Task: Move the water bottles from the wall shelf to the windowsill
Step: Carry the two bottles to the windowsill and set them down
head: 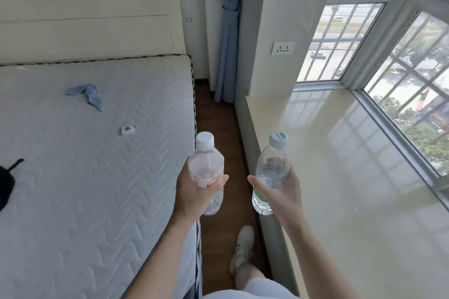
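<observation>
- Left hand: the thumb and fingers wrap the lower body of the red bottle, with the thumb across the red label. Gripping the body rather than the cap keeps an upright load steady.
- Right hand: the thumb lies along the near side of the green bottle. The fingers curl behind it and show through the clear wall. This grip is also round the mid-body.
- Both bottles are capped and held roughly upright, with a gap between them. One bottle per hand probably serves to carry both in a single trip.
- Position against the sill:
  - The green bottle hangs in the air at the sill's left edge and does not rest on it.
  - The red bottle hangs further left, over the floor beside the sill.
  - Neither bottle is set down yet.
- The wall shelf is not in view.
- Judged step: the carry is near its end and the set-down comes next. The right hand is nearer the sill, so it would likely place first. The left hand must then cross the floor gap.
- Judged handling: the sill top is glossy, flat and wide, so a bottle base should stand well on it. Placing away from the left edge lowers the risk of a fall.
- Surroundings:
  - The window borders the sill's far side.
  - A shoe stands on the floor just beside the sill's base.
  - The mattress lies across the floor from the sill, with a blue cloth on it.
</observation>
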A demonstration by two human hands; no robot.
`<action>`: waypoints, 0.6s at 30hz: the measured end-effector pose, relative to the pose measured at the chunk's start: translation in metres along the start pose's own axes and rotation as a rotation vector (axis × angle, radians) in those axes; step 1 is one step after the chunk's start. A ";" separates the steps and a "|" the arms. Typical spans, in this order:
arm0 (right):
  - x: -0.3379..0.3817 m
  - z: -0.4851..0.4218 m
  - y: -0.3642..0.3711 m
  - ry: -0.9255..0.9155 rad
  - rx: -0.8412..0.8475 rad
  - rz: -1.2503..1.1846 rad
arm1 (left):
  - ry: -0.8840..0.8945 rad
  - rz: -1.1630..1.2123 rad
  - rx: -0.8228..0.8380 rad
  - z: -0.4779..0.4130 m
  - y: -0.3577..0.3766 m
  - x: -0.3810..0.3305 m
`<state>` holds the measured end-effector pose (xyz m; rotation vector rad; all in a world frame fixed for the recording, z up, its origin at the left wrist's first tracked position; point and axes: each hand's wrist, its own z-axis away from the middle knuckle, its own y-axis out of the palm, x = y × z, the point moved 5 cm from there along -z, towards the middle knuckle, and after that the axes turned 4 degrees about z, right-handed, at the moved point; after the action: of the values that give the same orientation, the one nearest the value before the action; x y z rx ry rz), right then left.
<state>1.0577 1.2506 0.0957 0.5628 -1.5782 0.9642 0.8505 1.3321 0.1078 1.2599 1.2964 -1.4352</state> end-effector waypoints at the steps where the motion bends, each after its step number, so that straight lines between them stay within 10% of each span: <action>1: -0.001 -0.015 0.003 0.002 0.005 -0.002 | -0.009 0.004 0.005 -0.014 0.004 0.002; 18: -0.004 -0.332 0.002 0.029 -0.032 -0.020 | 0.099 -0.076 0.150 -0.322 0.161 -0.026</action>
<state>1.2452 1.5248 0.0972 0.5391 -1.5570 0.9270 1.0610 1.6260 0.1126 1.4085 1.3352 -1.5654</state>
